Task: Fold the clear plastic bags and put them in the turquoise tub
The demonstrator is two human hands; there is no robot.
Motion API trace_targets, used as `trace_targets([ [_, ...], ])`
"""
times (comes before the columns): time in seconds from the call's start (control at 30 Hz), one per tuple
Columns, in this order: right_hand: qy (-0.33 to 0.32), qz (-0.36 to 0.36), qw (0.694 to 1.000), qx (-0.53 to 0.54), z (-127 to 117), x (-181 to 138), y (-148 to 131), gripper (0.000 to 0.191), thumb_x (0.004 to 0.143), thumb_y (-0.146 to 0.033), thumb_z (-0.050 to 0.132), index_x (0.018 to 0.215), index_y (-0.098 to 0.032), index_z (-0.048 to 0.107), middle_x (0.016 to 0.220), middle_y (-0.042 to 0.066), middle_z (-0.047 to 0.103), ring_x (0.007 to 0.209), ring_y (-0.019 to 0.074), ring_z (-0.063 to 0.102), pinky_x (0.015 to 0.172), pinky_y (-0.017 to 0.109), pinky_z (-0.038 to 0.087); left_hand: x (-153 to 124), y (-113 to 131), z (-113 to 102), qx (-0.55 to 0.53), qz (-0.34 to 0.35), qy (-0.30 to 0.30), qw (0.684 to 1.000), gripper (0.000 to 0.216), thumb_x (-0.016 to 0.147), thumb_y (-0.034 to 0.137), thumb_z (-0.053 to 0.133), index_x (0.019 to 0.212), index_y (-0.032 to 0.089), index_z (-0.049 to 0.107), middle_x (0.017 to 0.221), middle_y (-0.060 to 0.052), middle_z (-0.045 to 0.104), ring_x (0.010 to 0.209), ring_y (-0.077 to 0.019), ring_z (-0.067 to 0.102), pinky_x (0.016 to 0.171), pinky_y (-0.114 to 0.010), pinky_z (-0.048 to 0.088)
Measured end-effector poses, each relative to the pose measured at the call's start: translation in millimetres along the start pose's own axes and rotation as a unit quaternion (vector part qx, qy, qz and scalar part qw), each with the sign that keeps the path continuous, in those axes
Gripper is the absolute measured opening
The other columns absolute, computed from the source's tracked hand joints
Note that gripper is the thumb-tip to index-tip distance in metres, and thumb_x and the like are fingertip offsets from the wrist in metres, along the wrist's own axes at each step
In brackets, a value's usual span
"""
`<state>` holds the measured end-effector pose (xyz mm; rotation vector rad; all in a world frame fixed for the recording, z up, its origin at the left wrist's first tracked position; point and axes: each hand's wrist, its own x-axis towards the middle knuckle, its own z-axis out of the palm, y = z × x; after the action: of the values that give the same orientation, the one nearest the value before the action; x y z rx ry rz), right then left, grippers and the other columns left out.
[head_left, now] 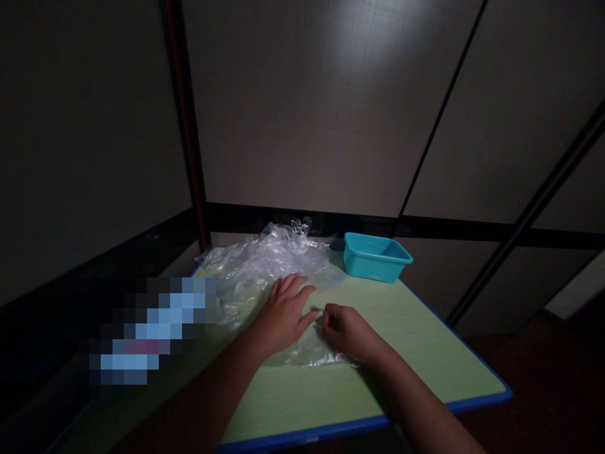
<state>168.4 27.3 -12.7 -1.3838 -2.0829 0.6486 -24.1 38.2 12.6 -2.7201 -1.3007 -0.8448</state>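
Observation:
A heap of clear, crumpled plastic bags point(265, 261) lies on the far left part of a light green table point(416, 340) with a blue edge. My left hand point(283, 312) rests flat on the plastic with its fingers stretched out. My right hand point(347, 331) is beside it, fingers curled in a pinch on the edge of a clear plastic sheet point(307, 353) that lies flat under both hands. The thumb of my left hand nearly touches the right hand's fingers.
A turquoise plastic tub point(375, 255) stands at the table's far right corner. Grey wall panels rise behind the table. A dark red pole point(186, 126) stands at the back left corner. A blurred patch covers the left side.

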Motion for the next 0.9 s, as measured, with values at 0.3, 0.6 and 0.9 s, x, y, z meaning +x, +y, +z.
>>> trace_targets([
  [0.3,0.006,-0.010,1.000,-0.016,0.4,1.6,1.1,0.013,0.070,-0.014,0.056,0.064,-0.020,0.047,0.056,-0.004,0.053,0.054,0.0100,0.043,0.050,0.020,0.027,-7.2,-1.3,24.7,0.029,-0.014,-0.166,0.986,0.056,0.095,0.033,0.029,0.147,0.018,0.014,0.154,-0.006,0.003,0.140,-0.0225,-0.002,0.111,-0.049,0.010],
  [0.6,0.007,-0.011,1.000,-0.005,-0.4,1.2,-0.8,0.011,0.067,-0.011,0.055,0.063,-0.019,0.048,0.058,-0.004,0.053,0.056,0.0098,0.043,0.051,0.020,0.028,-11.6,-1.7,29.5,0.026,-0.020,-0.220,0.975,0.059,0.095,0.043,0.025,0.146,0.015,0.016,0.152,-0.008,0.003,0.140,-0.0230,0.002,0.110,-0.051,0.012],
  [0.9,-0.024,0.018,0.996,0.081,-3.5,-1.8,-3.7,0.006,0.073,-0.014,0.055,0.070,-0.018,0.051,0.059,-0.004,0.053,0.052,0.0083,0.047,0.048,0.017,0.033,-11.4,0.7,28.4,0.027,-0.016,-0.242,0.970,0.067,0.093,0.056,0.023,0.146,0.015,0.016,0.152,-0.009,0.002,0.140,-0.0249,0.001,0.107,-0.059,0.006],
])
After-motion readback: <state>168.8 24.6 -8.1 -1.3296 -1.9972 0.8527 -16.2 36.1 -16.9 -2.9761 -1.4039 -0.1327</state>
